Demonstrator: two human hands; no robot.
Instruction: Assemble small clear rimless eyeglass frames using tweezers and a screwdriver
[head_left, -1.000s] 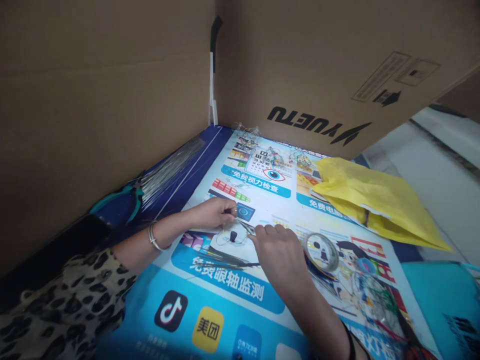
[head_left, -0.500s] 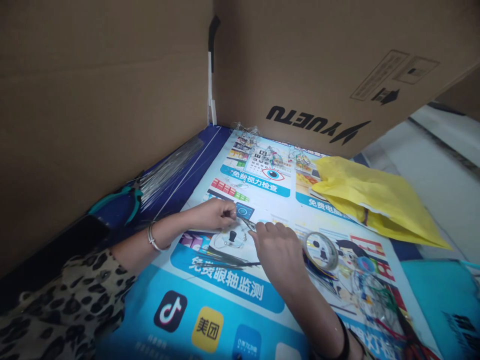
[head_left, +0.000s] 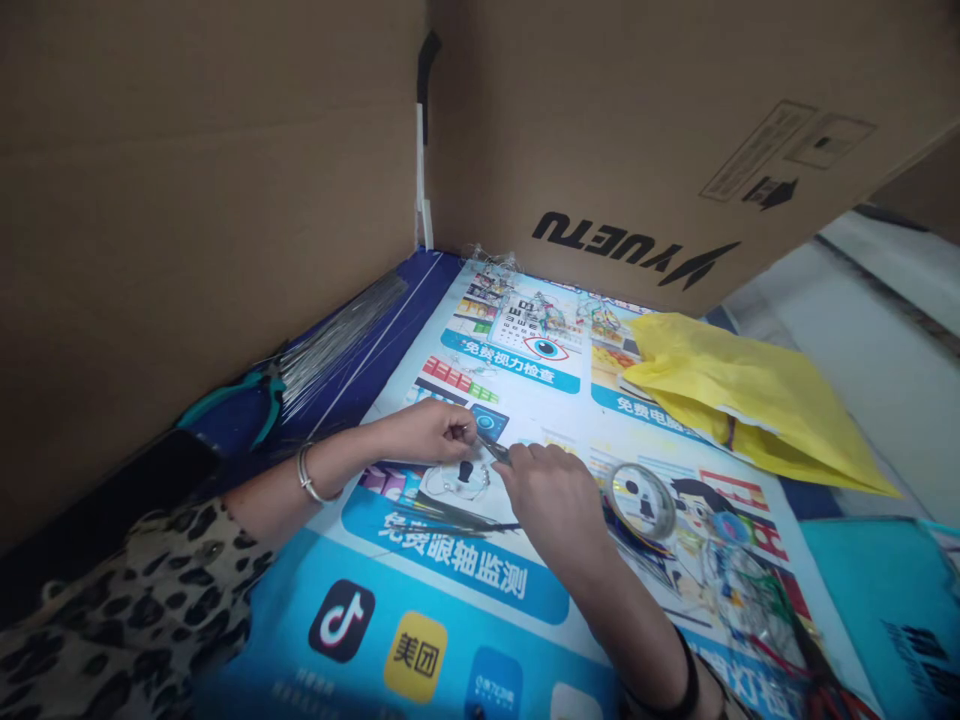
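The left hand (head_left: 442, 432) has its grip drawn together, thumb against curled fingers, though whatever fine piece it may pinch is too small to make out. The right hand (head_left: 551, 490) has its grip clamped on a slim metal tool (head_left: 495, 449), which sits between the two hands with its tip reaching the left fingers; held that low and close, it probably gains steadiness for fine work. Below them, on the printed sheet (head_left: 480, 645), lie a thin beaded loop (head_left: 457, 487) and some dark strands (head_left: 450, 520), near enough, I'd judge, to pick up easily. A tape roll (head_left: 667, 512) rests just beside the right hand, while teal-handled pliers (head_left: 271, 400) and a bundle of straight wires (head_left: 337, 340) lie off to the left (perhaps to leave the middle free), and a yellow envelope (head_left: 757, 400) lies on the far right
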